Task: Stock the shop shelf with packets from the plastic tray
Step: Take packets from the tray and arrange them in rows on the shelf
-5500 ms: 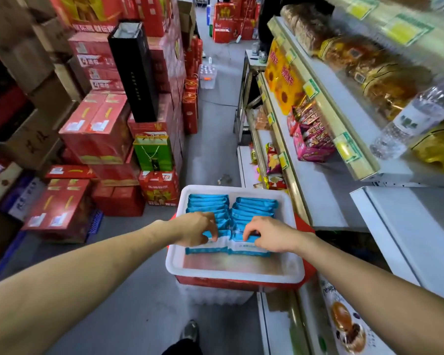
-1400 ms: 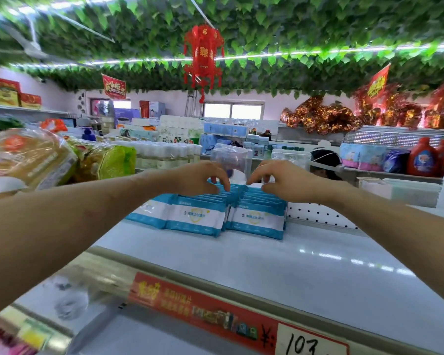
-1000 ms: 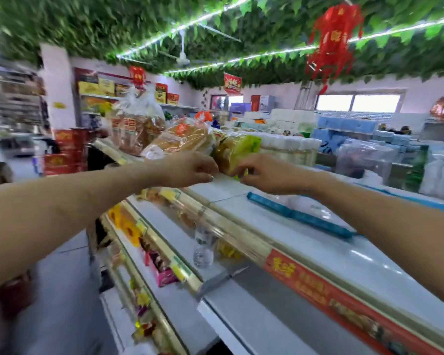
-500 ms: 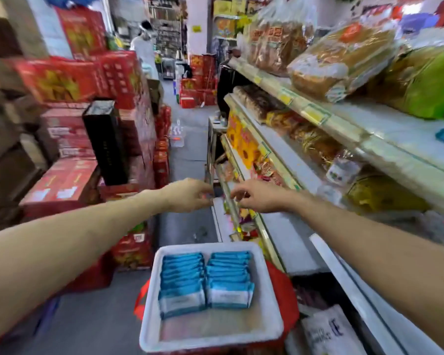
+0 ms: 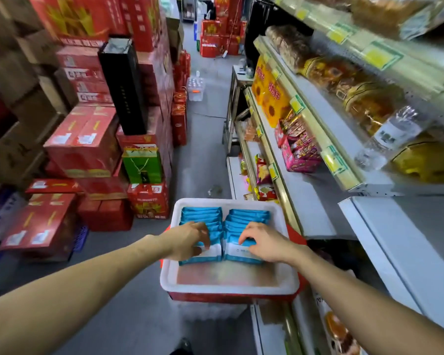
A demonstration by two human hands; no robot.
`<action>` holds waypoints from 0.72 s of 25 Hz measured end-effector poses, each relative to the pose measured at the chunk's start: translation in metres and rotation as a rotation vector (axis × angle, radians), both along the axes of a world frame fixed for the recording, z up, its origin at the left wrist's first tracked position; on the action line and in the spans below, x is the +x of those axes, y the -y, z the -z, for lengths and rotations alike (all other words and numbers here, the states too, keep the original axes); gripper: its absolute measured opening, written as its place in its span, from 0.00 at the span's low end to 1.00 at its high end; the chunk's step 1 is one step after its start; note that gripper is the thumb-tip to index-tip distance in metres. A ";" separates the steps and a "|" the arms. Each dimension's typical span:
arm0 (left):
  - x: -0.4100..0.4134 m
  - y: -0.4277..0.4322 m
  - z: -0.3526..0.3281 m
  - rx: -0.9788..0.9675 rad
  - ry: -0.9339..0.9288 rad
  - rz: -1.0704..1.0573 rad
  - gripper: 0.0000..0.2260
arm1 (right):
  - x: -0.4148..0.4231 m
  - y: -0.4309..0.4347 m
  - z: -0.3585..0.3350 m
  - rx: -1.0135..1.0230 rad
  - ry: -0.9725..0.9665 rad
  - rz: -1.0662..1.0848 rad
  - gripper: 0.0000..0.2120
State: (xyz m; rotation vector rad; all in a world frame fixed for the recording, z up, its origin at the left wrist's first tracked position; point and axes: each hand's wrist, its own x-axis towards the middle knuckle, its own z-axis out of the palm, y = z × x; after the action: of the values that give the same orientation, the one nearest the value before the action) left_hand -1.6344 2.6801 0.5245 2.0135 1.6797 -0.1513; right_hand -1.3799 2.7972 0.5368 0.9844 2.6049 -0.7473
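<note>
So the white plastic tray (image 5: 230,288) sits on a red basket (image 5: 231,297) in the aisle, right beside the shop shelf (image 5: 308,201). The blue packets (image 5: 249,216) stand on edge in two rows side by side. They're packed up against the tray's far edge and reach roughly to its middle, and the half toward the near edge is just bare bottom.

Both hands are down in the tray. The left grip (image 5: 190,242) is curled round the front few packets of the left row, thumb on the white face of the nearest one. The right grip (image 5: 260,243) has its fingers hooked over the tops of the front packets in the right row (how many each one's got, can't tell).

Across the aisle there's a pile of red cartons (image 5: 82,142) with a tall black box (image 5: 124,85) standing on them and a green gift bag (image 5: 142,165) lower down. On the shelf tiers further along there are pink snack packs (image 5: 299,152), and a water bottle (image 5: 390,137) lying on its side one tier up.
</note>
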 end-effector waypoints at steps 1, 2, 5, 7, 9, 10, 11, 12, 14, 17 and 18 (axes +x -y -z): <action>-0.001 0.001 0.002 0.018 -0.008 0.002 0.12 | 0.002 0.002 0.004 0.016 -0.020 0.003 0.16; -0.001 0.002 0.003 0.031 -0.009 0.001 0.13 | 0.004 0.003 0.006 0.024 -0.031 0.002 0.15; 0.001 0.002 0.004 0.020 -0.005 0.005 0.14 | 0.006 0.005 0.009 0.035 -0.046 0.005 0.14; 0.004 0.002 0.006 -0.008 0.008 0.012 0.14 | 0.005 0.007 0.009 0.016 -0.044 0.004 0.14; 0.007 0.004 0.009 -0.039 0.027 0.013 0.15 | 0.006 0.010 0.011 -0.017 -0.021 -0.009 0.14; 0.008 0.005 0.011 -0.052 0.032 0.019 0.16 | 0.008 0.012 0.013 -0.024 -0.002 -0.021 0.15; 0.009 0.006 0.013 -0.062 0.029 0.030 0.17 | 0.009 0.013 0.015 -0.023 0.016 -0.036 0.16; 0.010 0.007 0.015 -0.064 0.029 0.036 0.19 | 0.011 0.014 0.018 -0.013 0.033 -0.057 0.17; 0.011 0.008 0.018 -0.057 0.007 0.036 0.21 | 0.012 0.016 0.020 0.010 0.060 -0.094 0.20; 0.012 0.008 0.018 -0.044 -0.008 0.035 0.21 | 0.013 0.017 0.020 0.021 0.094 -0.138 0.22; 0.012 0.006 0.017 -0.039 -0.014 0.047 0.21 | 0.014 0.017 0.019 0.023 0.098 -0.148 0.22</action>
State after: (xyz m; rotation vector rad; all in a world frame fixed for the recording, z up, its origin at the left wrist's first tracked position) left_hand -1.6221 2.6739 0.5078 2.0286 1.6257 -0.2139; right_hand -1.3659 2.7802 0.5180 0.8019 2.5731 -0.6180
